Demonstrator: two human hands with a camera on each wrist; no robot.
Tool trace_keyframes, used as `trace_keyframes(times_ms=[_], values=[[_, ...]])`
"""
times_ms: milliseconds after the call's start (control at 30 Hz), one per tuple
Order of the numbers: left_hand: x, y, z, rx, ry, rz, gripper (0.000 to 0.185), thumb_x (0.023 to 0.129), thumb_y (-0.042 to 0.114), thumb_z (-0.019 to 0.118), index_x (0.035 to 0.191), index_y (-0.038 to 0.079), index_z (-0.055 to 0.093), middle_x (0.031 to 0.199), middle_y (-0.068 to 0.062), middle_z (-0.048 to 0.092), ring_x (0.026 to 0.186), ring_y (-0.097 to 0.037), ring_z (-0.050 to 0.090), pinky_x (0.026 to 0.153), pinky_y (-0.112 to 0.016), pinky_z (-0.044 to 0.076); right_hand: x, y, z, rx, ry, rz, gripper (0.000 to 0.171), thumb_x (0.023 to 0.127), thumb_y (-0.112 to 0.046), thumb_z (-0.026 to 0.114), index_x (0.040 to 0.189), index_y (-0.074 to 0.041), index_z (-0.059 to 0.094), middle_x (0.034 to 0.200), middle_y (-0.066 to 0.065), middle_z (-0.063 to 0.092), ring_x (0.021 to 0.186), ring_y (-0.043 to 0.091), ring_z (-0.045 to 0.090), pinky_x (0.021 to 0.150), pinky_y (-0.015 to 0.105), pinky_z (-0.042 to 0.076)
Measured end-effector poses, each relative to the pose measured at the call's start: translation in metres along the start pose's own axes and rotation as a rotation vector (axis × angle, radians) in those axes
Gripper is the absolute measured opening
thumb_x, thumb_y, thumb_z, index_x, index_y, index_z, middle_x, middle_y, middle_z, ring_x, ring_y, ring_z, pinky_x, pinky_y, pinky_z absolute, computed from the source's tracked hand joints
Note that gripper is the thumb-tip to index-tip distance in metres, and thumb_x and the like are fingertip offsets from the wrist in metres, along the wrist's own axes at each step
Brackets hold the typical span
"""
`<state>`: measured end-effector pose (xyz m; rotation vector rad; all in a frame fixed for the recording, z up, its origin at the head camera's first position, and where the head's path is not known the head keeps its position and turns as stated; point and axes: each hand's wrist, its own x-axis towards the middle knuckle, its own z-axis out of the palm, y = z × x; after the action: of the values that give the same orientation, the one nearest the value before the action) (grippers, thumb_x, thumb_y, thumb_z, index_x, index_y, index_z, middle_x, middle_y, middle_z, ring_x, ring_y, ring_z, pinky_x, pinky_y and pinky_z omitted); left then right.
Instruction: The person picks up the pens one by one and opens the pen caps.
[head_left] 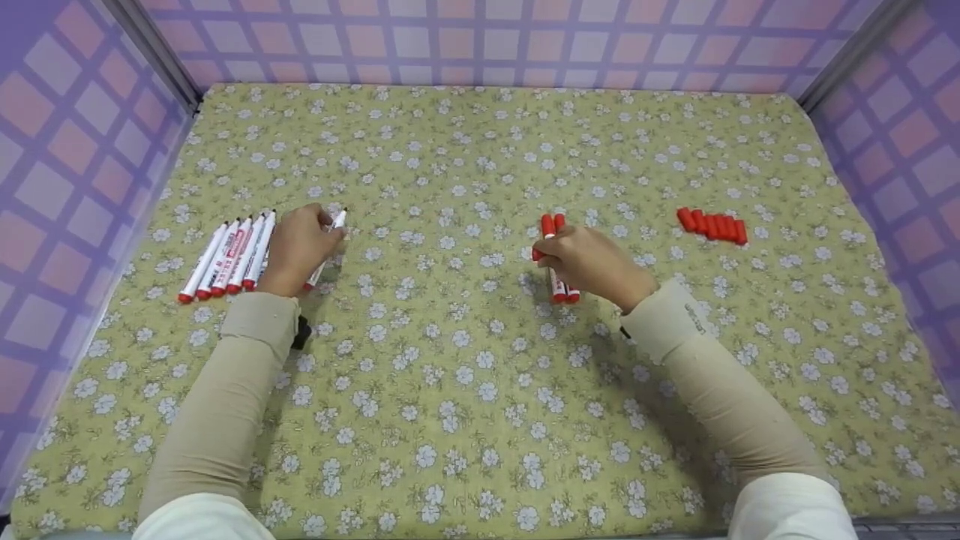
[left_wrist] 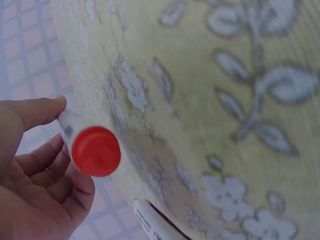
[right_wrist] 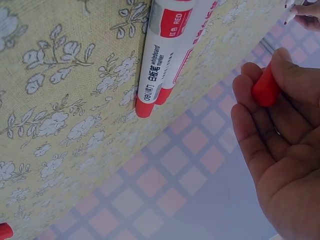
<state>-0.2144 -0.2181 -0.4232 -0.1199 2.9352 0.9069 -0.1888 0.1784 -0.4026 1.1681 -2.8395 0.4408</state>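
A: Left hand point(head_left: 298, 247)?
B: Gripped an uncapped marker point(head_left: 327, 244) beside the marker row point(head_left: 229, 257).
A: Right hand point(head_left: 592, 262)?
B: Pinched a red cap point(right_wrist: 265, 88) beside two capped markers point(head_left: 559, 259) mid-cloth point(head_left: 480, 390).

On the barrel of the capped marker point(right_wrist: 156, 60) lying by my right hand point(right_wrist: 285, 150) I can read "whiteboard marker" in black, with Chinese characters beside it, and "RED" in white on a red label patch. The second marker point(right_wrist: 187, 50) touching it carries red print that I cannot make out. The markers in the row point(head_left: 225, 259) at my left show red label patches, too small to read.
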Motion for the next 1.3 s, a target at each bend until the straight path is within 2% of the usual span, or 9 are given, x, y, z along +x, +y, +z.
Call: trace_keyframes(times_ms=[400, 500, 567, 667, 733, 833, 933, 1100, 1300], values=[[-0.001, -0.014, -0.013, 0.037, 0.019, -0.029, 0.032, 0.095, 0.022, 0.055, 0.11, -0.006, 0.061, 0.099, -0.026, 0.063, 0.067, -0.024, 0.052, 0.062, -0.039, 0.043, -0.002, 0.002, -0.001, 0.01, 0.004, -0.011, 0.01, 0.092, -0.006, 0.062, 0.094, -0.002, 0.072, 0.085, 0.015, 0.069, 0.067, 0.023, 0.064, 0.058, 0.032, 0.052], [-0.001, -0.018, -0.016, 0.052, 0.039, -0.03, 0.03, 0.094, 0.02, 0.054, 0.105, -0.007, 0.063, 0.094, -0.025, 0.062, 0.065, -0.023, 0.049, 0.06, -0.038, 0.041, -0.002, 0.002, 0.0, 0.008, 0.001, -0.016, 0.009, 0.092, -0.006, 0.063, 0.093, -0.003, 0.072, 0.083, 0.014, 0.069, 0.066, 0.022, 0.062, 0.058, 0.032, 0.052], [-0.001, -0.02, -0.017, 0.07, 0.057, -0.036, 0.025, 0.094, 0.019, 0.055, 0.096, -0.005, 0.063, 0.081, -0.02, 0.06, 0.06, -0.021, 0.045, 0.056, -0.037, 0.038, -0.002, 0.003, 0.0, 0.008, 0.0, -0.02, 0.009, 0.092, -0.006, 0.063, 0.092, -0.003, 0.071, 0.082, 0.014, 0.068, 0.065, 0.022, 0.061, 0.058, 0.032, 0.052], [-0.001, -0.023, -0.02, 0.096, 0.073, -0.041, 0.023, 0.093, 0.018, 0.056, 0.078, 0.0, 0.058, 0.06, -0.008, 0.047, 0.051, -0.016, 0.036, 0.05, -0.034, 0.032, -0.003, 0.004, 0.001, 0.008, 0.0, -0.022, 0.008, 0.091, -0.006, 0.064, 0.091, -0.003, 0.071, 0.081, 0.014, 0.068, 0.066, 0.022, 0.061, 0.058, 0.032, 0.052], [0.0, -0.025, -0.021, 0.109, 0.078, -0.046, 0.028, 0.092, 0.018, 0.056, 0.068, 0.005, 0.051, 0.052, -0.001, 0.034, 0.047, -0.014, 0.028, 0.047, -0.033, 0.027, -0.003, 0.004, 0.002, 0.008, 0.002, -0.022, 0.008, 0.091, -0.006, 0.065, 0.091, -0.003, 0.071, 0.082, 0.015, 0.068, 0.066, 0.022, 0.062, 0.059, 0.032, 0.053], [0.0, -0.029, -0.022, 0.115, 0.08, -0.048, 0.035, 0.091, 0.015, 0.055, 0.059, 0.01, 0.04, 0.05, 0.003, 0.023, 0.046, -0.013, 0.02, 0.045, -0.031, 0.021, -0.003, 0.004, 0.002, 0.005, 0.003, -0.021, 0.007, 0.091, -0.005, 0.065, 0.091, -0.003, 0.071, 0.081, 0.014, 0.069, 0.066, 0.022, 0.063, 0.06, 0.033, 0.054], [0.001, -0.031, -0.021, 0.115, 0.091, -0.049, 0.037, 0.087, 0.011, 0.053, 0.056, 0.013, 0.035, 0.05, 0.004, 0.019, 0.047, -0.012, 0.016, 0.044, -0.029, 0.018, -0.003, 0.004, 0.002, 0.005, 0.004, -0.021, 0.007, 0.09, -0.004, 0.065, 0.09, -0.003, 0.071, 0.081, 0.014, 0.069, 0.065, 0.022, 0.062, 0.06, 0.033, 0.054], [0.001, -0.034, -0.02, 0.136, 0.108, -0.051, 0.038, 0.087, 0.011, 0.056, 0.055, 0.012, 0.035, 0.05, 0.003, 0.02, 0.047, -0.013, 0.017, 0.045, -0.03, 0.019, -0.003, 0.005, 0.003, 0.012, -0.003, -0.015, 0.008, 0.091, -0.005, 0.065, 0.092, -0.002, 0.072, 0.082, 0.014, 0.07, 0.065, 0.022, 0.063, 0.059, 0.033, 0.054], [0.002, -0.038, -0.021, 0.139, 0.106, -0.043, 0.027, 0.087, 0.013, 0.063, 0.063, 0.004, 0.053, 0.053, -0.001, 0.038, 0.051, -0.018, 0.032, 0.049, -0.035, 0.028, -0.003, 0.005, 0.003, 0.025, -0.015, -0.008, 0.012, 0.092, -0.005, 0.063, 0.098, -0.001, 0.072, 0.085, 0.015, 0.071, 0.067, 0.022, 0.066, 0.057, 0.032, 0.054]])
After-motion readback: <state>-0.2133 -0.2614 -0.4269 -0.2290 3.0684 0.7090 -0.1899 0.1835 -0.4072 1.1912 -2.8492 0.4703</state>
